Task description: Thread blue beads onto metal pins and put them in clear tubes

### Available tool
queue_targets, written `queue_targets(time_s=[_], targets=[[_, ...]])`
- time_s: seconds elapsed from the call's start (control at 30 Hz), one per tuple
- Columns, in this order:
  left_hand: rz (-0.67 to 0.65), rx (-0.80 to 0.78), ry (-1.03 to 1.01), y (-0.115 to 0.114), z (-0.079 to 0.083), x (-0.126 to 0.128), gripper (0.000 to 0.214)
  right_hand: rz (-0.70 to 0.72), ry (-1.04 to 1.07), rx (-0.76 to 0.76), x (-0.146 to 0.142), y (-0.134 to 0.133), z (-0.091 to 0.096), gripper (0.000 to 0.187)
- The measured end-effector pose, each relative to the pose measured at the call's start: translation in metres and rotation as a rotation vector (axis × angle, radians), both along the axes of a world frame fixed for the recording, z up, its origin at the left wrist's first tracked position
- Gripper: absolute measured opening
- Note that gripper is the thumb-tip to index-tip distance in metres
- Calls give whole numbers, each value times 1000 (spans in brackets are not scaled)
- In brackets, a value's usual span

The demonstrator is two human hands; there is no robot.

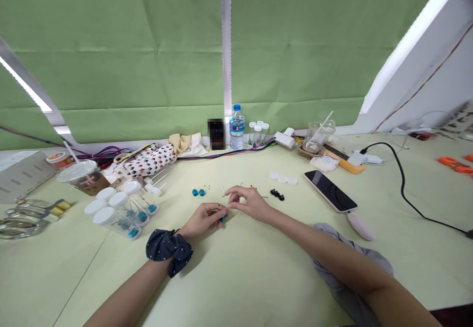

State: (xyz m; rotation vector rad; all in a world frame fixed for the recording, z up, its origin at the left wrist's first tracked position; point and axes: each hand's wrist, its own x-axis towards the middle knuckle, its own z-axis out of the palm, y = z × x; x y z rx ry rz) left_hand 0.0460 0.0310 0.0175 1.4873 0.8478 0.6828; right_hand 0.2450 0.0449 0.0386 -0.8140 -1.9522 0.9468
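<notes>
Head view: your left hand [204,219] pinches a blue ball [222,217], what your right hand [251,202] holds is unclear, capped jars [118,199] leftward look done, two balls [201,192] beyond sit unused.

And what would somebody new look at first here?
Probably the huge plain green covering across the back, behind the pale green table. Next, maybe the dark blue, white-dotted fabric scrunchie worn near the left hand, which holds a small blue piece. Clear plastic jars with white lids also stand out, clustered at the table's left.
</notes>
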Motion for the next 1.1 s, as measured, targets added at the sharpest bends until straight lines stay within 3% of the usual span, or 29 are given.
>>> queue_targets(time_s=[0.07,0.13,0.2,0.3,0.53,0.77,1.1], targets=[[62,-22,-34,2,2,0,31,-9,44,-88,9,9,4,33],[140,-33,-73,4,2,0,30,-128,42,-110,26,22,7,26],[223,-38,-108,7,0,-1,30,-260,-118,-75,46,33,10,18],[301,-55,-151,10,-3,-3,31,-276,-453,-46,68,45,8,7],[330,-115,-188,11,-4,-3,38,-318,-784,1,76,51,-5,17],[319,-149,-196,12,-1,-2,40,-267,-792,-40,95,63,-7,12],[305,-153,-184,14,-2,-2,40,-343,-755,-20,107,71,-5,11]])
